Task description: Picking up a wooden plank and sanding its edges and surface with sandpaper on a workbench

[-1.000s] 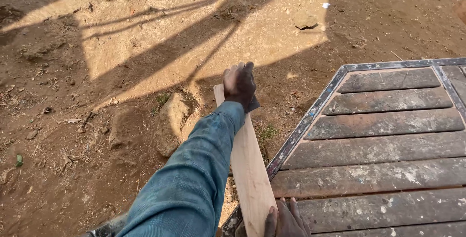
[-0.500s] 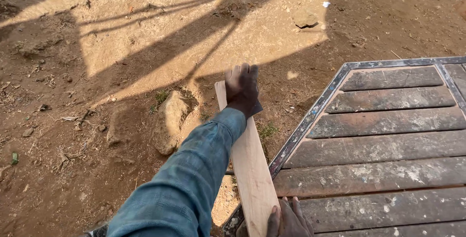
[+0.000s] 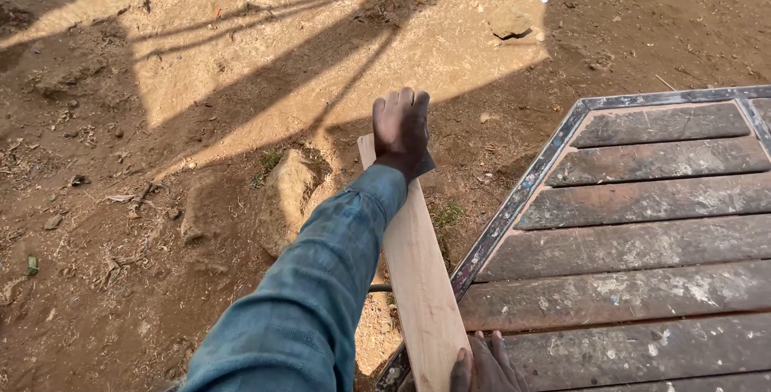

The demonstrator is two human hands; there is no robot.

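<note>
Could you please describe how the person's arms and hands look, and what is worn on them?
The left arm wears a long blue denim-like sleeve reaching the wrist. The left hand is bare, with no glove. Of the right hand, only bare fingers show at the bottom edge.

Nothing to report here, no packages, labels, signs or screens anywhere in the shot as far as I can see.

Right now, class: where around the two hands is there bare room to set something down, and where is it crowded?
Free: the slatted platform right of the plank, and the sunlit dirt beyond the left hand. Crowded: the plank's near end, gripped by the right hand at the platform's metal edge, and the ground left of the plank, taken by a rock.
</note>
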